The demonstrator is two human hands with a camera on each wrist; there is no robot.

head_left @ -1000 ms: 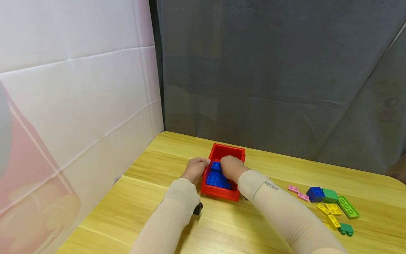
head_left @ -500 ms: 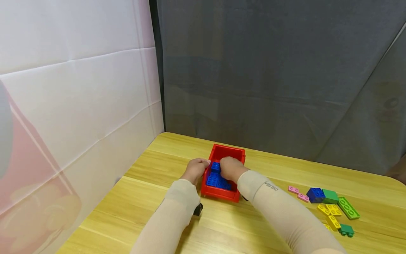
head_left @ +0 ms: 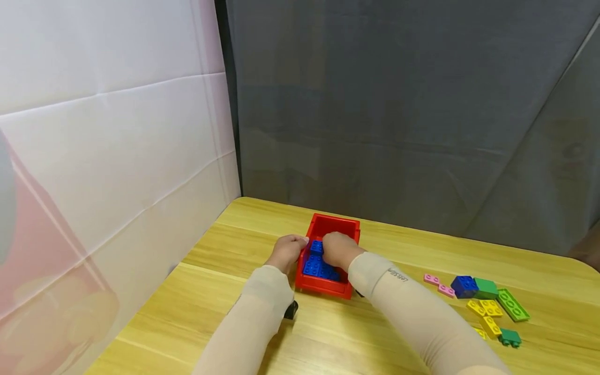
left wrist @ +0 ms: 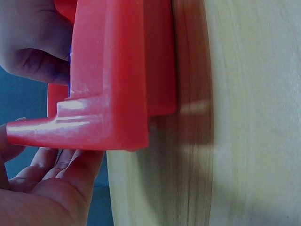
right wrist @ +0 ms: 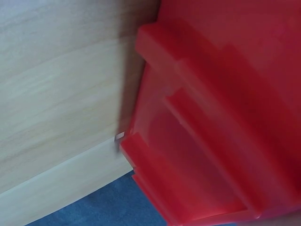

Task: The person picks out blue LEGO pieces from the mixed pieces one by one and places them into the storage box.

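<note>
A red plastic bin [head_left: 323, 285] stands on the wooden table, with several blue toy bricks [head_left: 313, 265] inside it. My left hand [head_left: 286, 251] holds the bin's left side; in the left wrist view its thumb lies over the rim and the fingers [left wrist: 77, 172] are under it. Inside the bin is my right hand [head_left: 340, 249], beside the blue bricks, its knuckles bent. The bin wall covers its fingertips in the left wrist view, so what they hold cannot be seen. Only the bin's red wall [right wrist: 202, 127] fills most of the right wrist view.
Loose toy bricks lie to the right: pink bricks [head_left: 438, 284], a blue brick [head_left: 464, 287], a green brick [head_left: 486, 288], a lime brick [head_left: 513, 304], yellow bricks [head_left: 490, 327] and a dark green brick [head_left: 510, 337]. A grey curtain [head_left: 398, 114] hangs behind the table.
The whole head view shifts slightly. Both hands keep their places at the bin, and the bricks stay where they were.
</note>
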